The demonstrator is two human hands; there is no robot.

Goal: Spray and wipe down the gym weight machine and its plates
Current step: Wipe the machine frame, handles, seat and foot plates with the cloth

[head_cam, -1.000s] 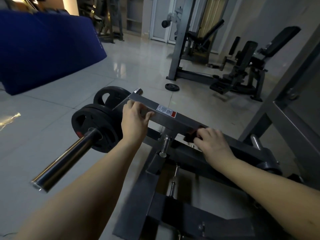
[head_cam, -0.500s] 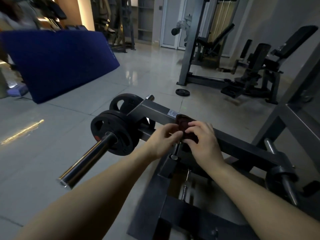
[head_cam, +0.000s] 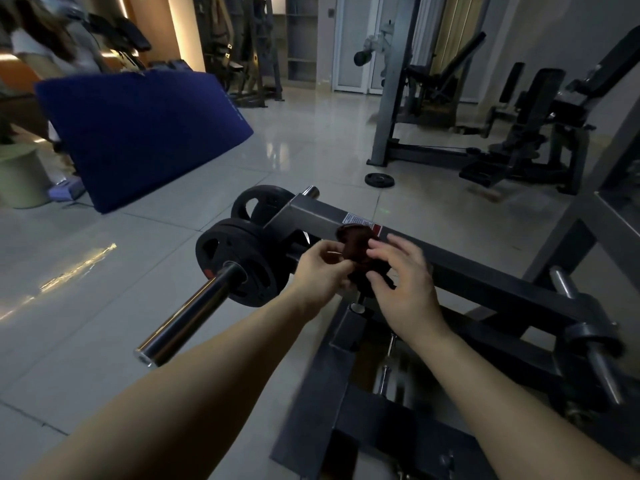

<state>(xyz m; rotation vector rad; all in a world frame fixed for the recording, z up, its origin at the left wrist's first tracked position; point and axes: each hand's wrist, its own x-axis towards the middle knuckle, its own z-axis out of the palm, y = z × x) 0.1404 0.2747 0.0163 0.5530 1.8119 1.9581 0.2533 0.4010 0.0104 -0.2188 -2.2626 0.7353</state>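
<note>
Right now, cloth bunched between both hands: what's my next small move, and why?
Probably lay the cloth flat on the beam under the right hand. It is bunched up, the left hand pinching it, the right hand spread open, so nothing wipes yet.

The gym is dim and grey-toned. The strongest light is a warm glowing wall strip (head_cam: 180,32) far up-left of the grey beam (head_cam: 467,268). It throws a yellow glare streak (head_cam: 79,265) on the glossy floor (head_cam: 311,140) left of the beam. The chrome bar (head_cam: 187,320) beside it glints. Under the beam, the frame sinks into shadow. At the beam, the left hand (head_cam: 322,268), right hand (head_cam: 405,285) and dark cloth (head_cam: 355,242) are motion-blurred. Right of it, uprights lean from wide-angle distortion.
</note>
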